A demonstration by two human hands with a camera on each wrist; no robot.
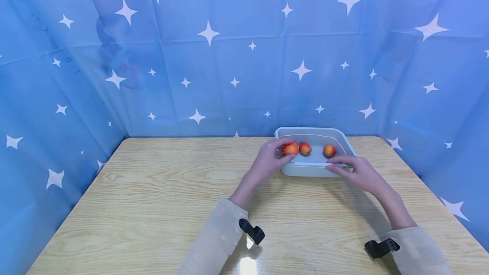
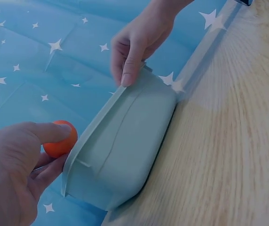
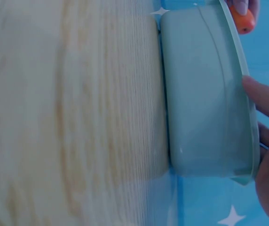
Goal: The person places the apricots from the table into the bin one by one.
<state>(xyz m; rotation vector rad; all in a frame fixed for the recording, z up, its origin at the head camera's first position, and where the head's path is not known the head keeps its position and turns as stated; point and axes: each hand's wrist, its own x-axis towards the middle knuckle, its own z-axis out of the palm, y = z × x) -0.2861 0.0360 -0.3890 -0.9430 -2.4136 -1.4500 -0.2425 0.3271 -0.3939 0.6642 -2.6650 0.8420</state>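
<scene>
Over the left end of a pale blue-green plastic basin (image 1: 318, 170), my left hand (image 1: 269, 156) holds a round orange fruit (image 1: 291, 148) between thumb and fingers. In the left wrist view the orange fruit (image 2: 61, 139) shows just above the rim. At the basin's front right corner, my right hand (image 1: 353, 171) pinches the rim, thumb outside and fingers over the inner side. Two smaller red-and-yellow fruits lie inside: one fruit (image 1: 304, 148) close to the held one, the other fruit (image 1: 329, 151) farther right, near my right fingertips.
The basin stands at the back right of a light wood-grain table (image 1: 172, 194), close to its far edge. Behind and at both sides hangs a blue curtain (image 1: 244, 54) with white stars. A black wrist camera (image 1: 252, 231) is strapped over each sleeve.
</scene>
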